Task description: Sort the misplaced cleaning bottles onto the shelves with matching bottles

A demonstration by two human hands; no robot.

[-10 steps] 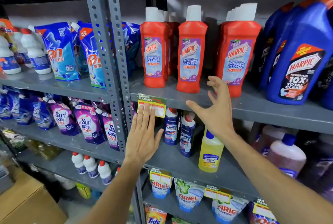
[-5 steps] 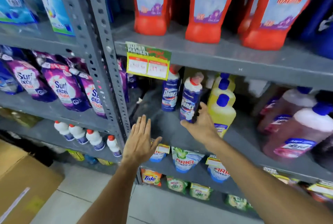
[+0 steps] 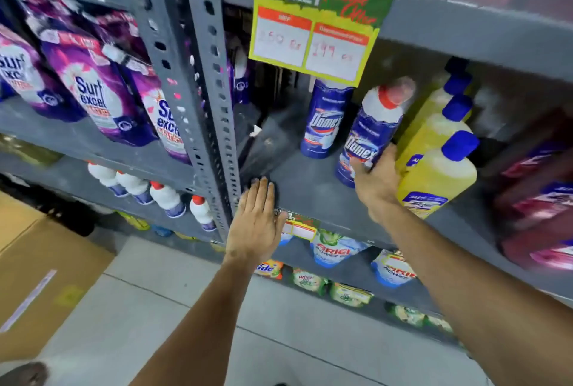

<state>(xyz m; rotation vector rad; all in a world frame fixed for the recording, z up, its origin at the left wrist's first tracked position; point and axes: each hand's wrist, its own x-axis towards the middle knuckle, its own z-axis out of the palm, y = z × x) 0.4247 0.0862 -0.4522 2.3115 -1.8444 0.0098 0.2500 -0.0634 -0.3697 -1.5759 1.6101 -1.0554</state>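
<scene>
Two blue Domex bottles, right of frame centre on the grey shelf. Left Domex bottle (image 3: 325,120) upright, top hidden behind the price sign. Right Domex bottle (image 3: 370,134) — white neck, red cap — tilted top-right, just beside the yellow bottles (image 3: 434,165), blue-capped.

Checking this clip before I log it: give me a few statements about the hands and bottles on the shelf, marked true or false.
1. The right hand grips the tilted Domex bottle. True.
2. The left hand holds a yellow bottle. False: it lies flat and open at the front edge of the shelf, holding nothing.
3. A second Domex bottle stands upright to the left of the gripped one. True.
4. The yellow bottles have red caps. False: their caps are blue.
5. The special offer sign hangs from the shelf above the Domex bottles. True.
</scene>
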